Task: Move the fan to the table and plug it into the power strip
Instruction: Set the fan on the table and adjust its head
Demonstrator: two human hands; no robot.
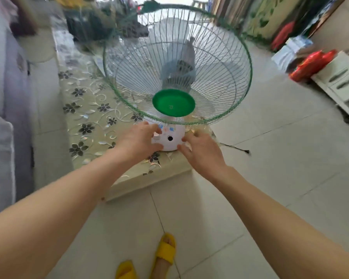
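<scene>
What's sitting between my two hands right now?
In the head view, the fan's white base lies between the left hand and right hand, on the table.

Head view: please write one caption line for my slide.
Both hands hold the fan base on the table.

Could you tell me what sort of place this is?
Most likely a home living room: a low table with a floral cover, a sofa beside it, a tiled floor and a white drawer cabinet.

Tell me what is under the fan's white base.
The fan's white base rests on the flower-patterned table near its corner. Both hands flank the base; the table surface beneath is covered.
</scene>
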